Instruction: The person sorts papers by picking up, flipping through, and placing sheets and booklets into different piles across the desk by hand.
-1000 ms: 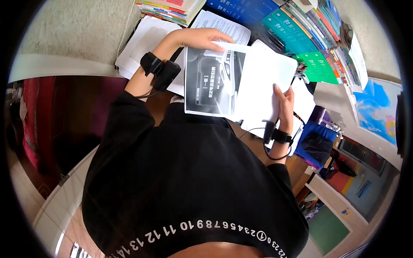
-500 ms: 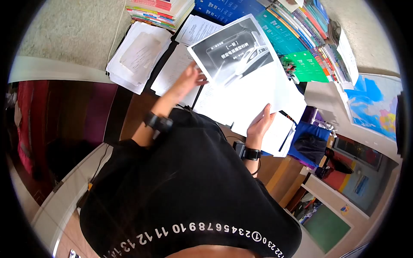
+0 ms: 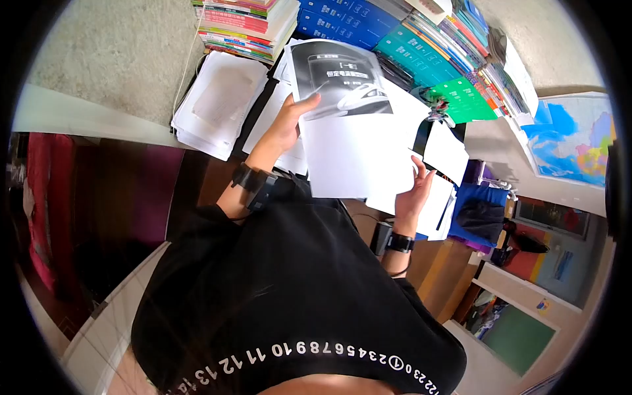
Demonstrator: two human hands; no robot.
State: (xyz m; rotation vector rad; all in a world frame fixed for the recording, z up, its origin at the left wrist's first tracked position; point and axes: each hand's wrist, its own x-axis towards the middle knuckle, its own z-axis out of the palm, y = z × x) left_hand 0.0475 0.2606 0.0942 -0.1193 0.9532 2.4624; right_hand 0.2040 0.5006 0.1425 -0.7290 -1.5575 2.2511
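A printed sheet (image 3: 352,148), possibly one of several together, is raised over the desk. A dark picture with white Chinese characters and a pale train fills its upper part; the lower part is blank white. My left hand (image 3: 288,124) grips its left edge, thumb on top and fingers behind. My right hand (image 3: 413,192) is beside the lower right edge, thumb and forefinger apart. Whether it touches the paper is unclear. Both wrists wear black bands with small boxes. More white papers (image 3: 442,148) lie beneath and to the right.
A stack of loose papers (image 3: 214,105) lies at the left, with piled books (image 3: 247,29) behind it. Blue and green books (image 3: 421,56) line the back. Pens (image 3: 434,105) stand near a green book (image 3: 464,100). A coloured map (image 3: 573,145) hangs at the right.
The sheet has swung left and nearer to me, tilting differently. My left hand has closed on its left edge. My right hand has moved slightly right and down, its fingers apart.
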